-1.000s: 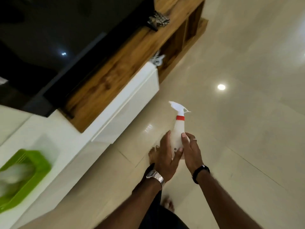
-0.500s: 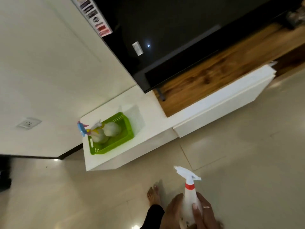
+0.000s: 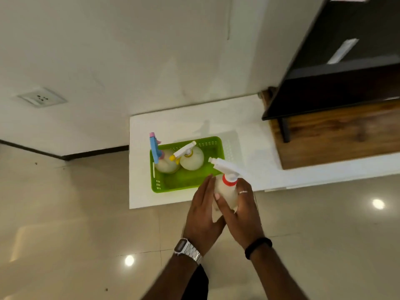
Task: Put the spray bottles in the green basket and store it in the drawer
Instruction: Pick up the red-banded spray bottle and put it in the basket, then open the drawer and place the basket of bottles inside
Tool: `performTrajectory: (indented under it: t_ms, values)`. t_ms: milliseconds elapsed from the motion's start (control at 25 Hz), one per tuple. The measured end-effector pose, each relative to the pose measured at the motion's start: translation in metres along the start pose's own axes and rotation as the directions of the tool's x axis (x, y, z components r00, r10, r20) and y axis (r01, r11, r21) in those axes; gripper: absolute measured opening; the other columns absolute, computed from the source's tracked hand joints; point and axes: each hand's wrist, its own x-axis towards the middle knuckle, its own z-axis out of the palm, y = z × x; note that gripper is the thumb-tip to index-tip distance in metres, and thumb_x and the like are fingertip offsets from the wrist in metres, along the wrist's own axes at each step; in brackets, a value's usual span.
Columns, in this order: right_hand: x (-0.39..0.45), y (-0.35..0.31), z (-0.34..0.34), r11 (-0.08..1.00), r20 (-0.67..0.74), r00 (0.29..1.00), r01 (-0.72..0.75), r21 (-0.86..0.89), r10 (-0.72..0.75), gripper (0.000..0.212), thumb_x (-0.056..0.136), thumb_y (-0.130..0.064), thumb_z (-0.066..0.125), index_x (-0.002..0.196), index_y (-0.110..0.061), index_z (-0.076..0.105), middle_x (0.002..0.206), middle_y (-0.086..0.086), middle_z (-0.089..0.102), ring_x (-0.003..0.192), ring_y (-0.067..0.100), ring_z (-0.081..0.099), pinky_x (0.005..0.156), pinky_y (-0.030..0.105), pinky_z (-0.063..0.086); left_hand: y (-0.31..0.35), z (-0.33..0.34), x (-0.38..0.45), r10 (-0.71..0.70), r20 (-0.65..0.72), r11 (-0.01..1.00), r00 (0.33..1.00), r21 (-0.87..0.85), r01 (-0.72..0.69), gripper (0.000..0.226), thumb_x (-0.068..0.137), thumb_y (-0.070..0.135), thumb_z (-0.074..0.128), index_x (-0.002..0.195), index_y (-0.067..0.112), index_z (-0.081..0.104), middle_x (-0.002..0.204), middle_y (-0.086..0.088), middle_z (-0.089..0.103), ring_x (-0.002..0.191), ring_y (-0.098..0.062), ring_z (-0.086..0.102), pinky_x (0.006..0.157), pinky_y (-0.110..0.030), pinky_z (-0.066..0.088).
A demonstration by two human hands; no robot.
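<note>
A green basket stands on the left end of a low white cabinet top. Two round spray bottles stand upright inside it: one with a blue and pink trigger at the left, one with a white and yellow trigger beside it. I hold a third white spray bottle with a red collar between both hands, over the basket's near right corner. My left hand presses its left side and my right hand wraps its right side.
A dark television sits on a wooden shelf to the right of the basket. A wall socket is on the pale wall at the left. Glossy floor tiles surround the cabinet.
The view swung left and closer to the cabinet's end. Both hands carried the red-collared bottle from over the floor to the basket's near right corner.
</note>
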Motion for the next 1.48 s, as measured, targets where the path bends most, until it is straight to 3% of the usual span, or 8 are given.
performTrajectory:
  t_ms: [240, 480, 720, 1040, 1160, 1320, 1400, 1480]
  values:
    - [0.067, 0.001, 0.067, 0.997, -0.099, 0.994, 0.029, -0.073, -0.036, 0.054, 0.097, -0.039, 0.06, 0.142, -0.016, 0.042, 0.137, 0.0, 0.051, 0.127, 0.006, 0.053, 0.1, 0.015, 0.048, -0.062, -0.023, 0.059, 0.001, 0.115, 0.997, 0.993, -0.075, 0.008, 0.09, 0.087, 0.022, 0.068, 0.162, 0.009, 0.02, 0.171, -0.006, 0.017, 0.16, -0.019, 0.018, 0.12, -0.024, 0.034]
    - [0.077, 0.026, 0.089, 0.978, -0.143, 0.99, -0.046, -0.202, 0.017, 0.058, 0.098, -0.055, 0.051, 0.146, -0.027, 0.034, 0.134, -0.021, 0.041, 0.123, -0.016, 0.045, 0.097, 0.002, 0.039, -0.108, -0.021, 0.05, 0.039, 0.269, 0.998, 0.962, -0.056, -0.025, 0.082, 0.096, 0.023, 0.057, 0.163, 0.011, 0.013, 0.172, -0.008, 0.014, 0.159, -0.024, 0.02, 0.126, -0.037, 0.03]
    - [0.075, 0.044, 0.093, 0.877, -0.16, 0.986, -0.125, -0.465, 0.056, 0.066, 0.099, -0.05, 0.046, 0.142, 0.0, 0.049, 0.146, 0.017, 0.052, 0.14, 0.032, 0.045, 0.116, 0.051, 0.036, -0.111, -0.01, 0.056, -0.001, 0.371, 0.999, 0.929, 0.031, -0.011, 0.084, 0.095, 0.03, 0.056, 0.163, 0.007, 0.012, 0.171, -0.016, 0.014, 0.158, -0.029, 0.024, 0.123, -0.041, 0.033]
    - [0.078, 0.067, 0.084, 0.778, -0.113, 0.992, -0.115, -0.618, 0.057, 0.059, 0.099, -0.04, 0.061, 0.145, -0.005, 0.049, 0.158, 0.014, 0.043, 0.155, 0.022, 0.021, 0.123, 0.053, 0.018, -0.111, 0.01, 0.057, -0.071, 0.401, 0.967, 0.914, 0.253, -0.036, 0.085, 0.095, 0.041, 0.053, 0.162, 0.007, 0.015, 0.169, -0.018, 0.02, 0.153, -0.032, 0.031, 0.122, -0.044, 0.026]
    - [0.078, 0.063, 0.079, 0.819, -0.113, 0.992, -0.107, -0.564, 0.052, 0.066, 0.096, -0.045, 0.064, 0.147, -0.005, 0.048, 0.162, 0.013, 0.036, 0.155, 0.023, 0.022, 0.123, 0.049, 0.021, -0.107, 0.01, 0.051, -0.07, 0.348, 0.97, 0.935, 0.242, -0.017, 0.082, 0.095, 0.036, 0.055, 0.161, 0.002, 0.019, 0.169, -0.019, 0.02, 0.158, -0.035, 0.02, 0.129, -0.046, 0.016]
    - [0.063, 0.059, 0.059, 0.865, -0.143, 0.99, -0.08, -0.496, 0.01, 0.076, 0.096, -0.04, 0.062, 0.16, -0.022, 0.025, 0.168, 0.0, 0.025, 0.157, 0.015, 0.016, 0.121, 0.037, 0.016, -0.129, -0.006, 0.013, -0.038, 0.082, 0.985, 0.996, 0.168, 0.024, 0.083, 0.091, 0.031, 0.059, 0.159, 0.0, 0.024, 0.171, -0.017, 0.011, 0.16, -0.035, 0.011, 0.13, -0.048, 0.013]
    - [0.041, 0.068, 0.047, 0.863, -0.162, 0.986, -0.118, -0.492, 0.042, 0.075, 0.096, -0.034, 0.058, 0.16, -0.026, 0.02, 0.168, -0.004, 0.024, 0.157, 0.013, 0.012, 0.117, 0.037, 0.016, -0.157, -0.018, -0.016, -0.188, -0.096, 0.976, 0.977, 0.089, 0.197, 0.086, 0.094, 0.037, 0.057, 0.162, 0.003, 0.017, 0.173, -0.012, 0.0, 0.162, -0.03, 0.004, 0.131, -0.037, 0.006]
    - [0.016, 0.083, 0.038, 0.826, -0.186, 0.969, -0.237, -0.512, 0.163, 0.074, 0.097, -0.03, 0.058, 0.16, -0.024, 0.02, 0.169, -0.002, 0.022, 0.157, 0.016, 0.014, 0.115, 0.041, 0.018, -0.192, -0.027, -0.038, -0.529, -0.198, 0.848, 0.825, -0.148, 0.509, 0.081, 0.099, 0.04, 0.049, 0.163, 0.008, 0.011, 0.173, -0.009, 0.001, 0.162, -0.023, 0.003, 0.131, -0.034, 0.005]
